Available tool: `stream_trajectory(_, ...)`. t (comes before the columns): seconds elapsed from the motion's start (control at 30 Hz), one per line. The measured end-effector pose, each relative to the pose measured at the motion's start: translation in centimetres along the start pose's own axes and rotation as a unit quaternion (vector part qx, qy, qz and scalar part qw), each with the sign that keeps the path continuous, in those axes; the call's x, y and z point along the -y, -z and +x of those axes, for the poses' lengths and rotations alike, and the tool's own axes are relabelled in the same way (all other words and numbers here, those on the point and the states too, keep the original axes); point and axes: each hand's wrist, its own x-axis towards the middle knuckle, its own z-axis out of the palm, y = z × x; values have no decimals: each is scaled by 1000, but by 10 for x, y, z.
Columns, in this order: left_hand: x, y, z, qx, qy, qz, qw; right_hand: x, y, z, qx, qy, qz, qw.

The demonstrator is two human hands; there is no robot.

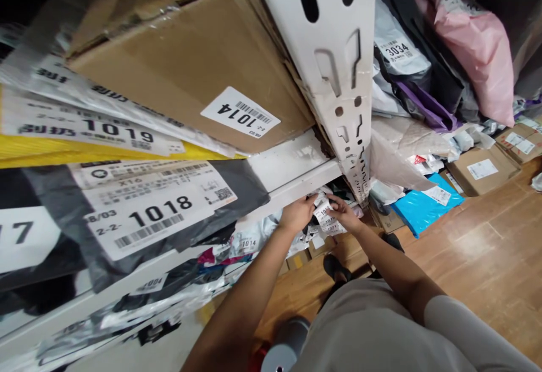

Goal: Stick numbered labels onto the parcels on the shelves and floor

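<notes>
Grey parcel (248,191) marked 1018 lies on the near shelf (288,164). Lower, beside the white post (339,78), left hand (297,214) and right hand (347,215) pinch a paper label strip (327,218). It looks light, floppy and tearable, best gripped at its edges.

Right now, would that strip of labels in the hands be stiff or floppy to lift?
Probably floppy: the strip of labels bends and hangs between the left hand and right hand. Likely very light, as it looks like thin printed paper. It may crease or tear if pulled hard.
</notes>
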Motion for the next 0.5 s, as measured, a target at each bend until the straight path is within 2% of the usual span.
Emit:
stream_trajectory(0.13, -24, 8, -31, -39, -1, 42, 998, -5, 5, -10, -65, 13, 3, 998)
stream_trajectory(0.23, -34, 9, -55, -82, 64, 46, 994, -7, 7, -17, -86, 16, 8, 996)
stream_trajectory(0.37, -32, 1, -76, -74, 160, -17, 984, -6, 4, -21, -96, 15, 11, 995)
stream_trajectory(0.5, -24, -10, -81, -110, 184, -121, 969, -4, 1, -20, -94, 6, 12, 995)
